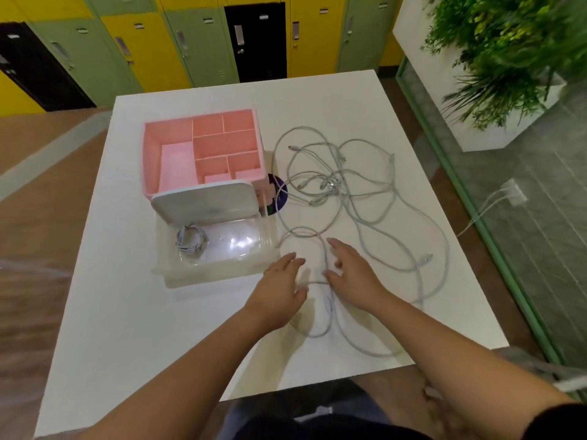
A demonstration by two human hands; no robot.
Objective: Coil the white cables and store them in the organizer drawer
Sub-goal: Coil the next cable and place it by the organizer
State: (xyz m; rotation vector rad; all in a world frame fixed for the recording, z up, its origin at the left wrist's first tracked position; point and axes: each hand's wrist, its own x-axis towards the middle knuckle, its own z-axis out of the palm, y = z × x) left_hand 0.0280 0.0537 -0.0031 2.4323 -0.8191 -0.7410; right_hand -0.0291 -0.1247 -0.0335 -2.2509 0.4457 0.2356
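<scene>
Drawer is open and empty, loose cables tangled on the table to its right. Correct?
Not empty: the head view shows one coiled cable in the open drawer. The loose cables do lie tangled on the table to its right.

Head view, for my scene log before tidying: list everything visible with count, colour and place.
table: one, white, centre.
organizer: one, pink, open compartments on top, left-centre of the table.
panel: one, white, rounded, at the organizer's front, above the drawer.
drawer: one, clear, pulled out toward the person.
coiled cable: one, white, in the drawer's left part.
loose cables: several, exact count unclear, white, tangled right of the organizer.
disc: one, dark purple, on the table by the organizer's right side.
lockers: a row, green, yellow, black, far wall.
planter: one, white, green plants, far right.
left hand: open, left of a cable loop.
right hand: open, right of that loop.
</scene>
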